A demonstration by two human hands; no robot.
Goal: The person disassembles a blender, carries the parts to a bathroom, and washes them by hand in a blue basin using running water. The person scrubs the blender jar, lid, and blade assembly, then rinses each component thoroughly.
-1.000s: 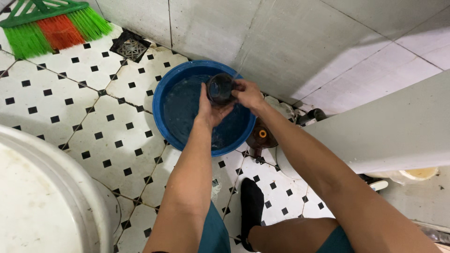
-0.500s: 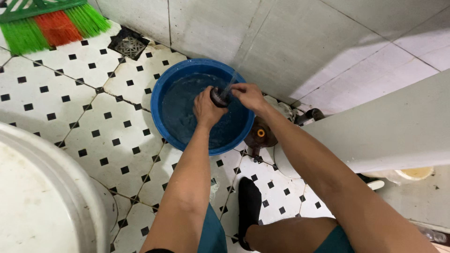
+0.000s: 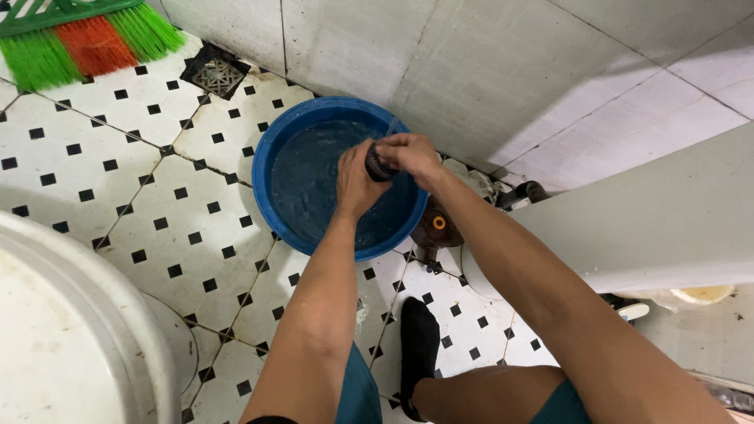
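A small dark container point(image 3: 379, 166), round and squat, is pictured gripped between the left hand point(image 3: 355, 187) and the right hand point(image 3: 410, 153); its kind cannot be told, and most of it is hidden by the fingers. Just below the right hand, beside the wrist, a brown bottle point(image 3: 433, 228) with an orange cap is seen from above, set against the rim of a blue basin point(image 3: 271, 149). Whether a label is borne cannot be told. Well apart from the right hand, to the lower right, the rim of a pale tub point(image 3: 701, 294) is partly shown.
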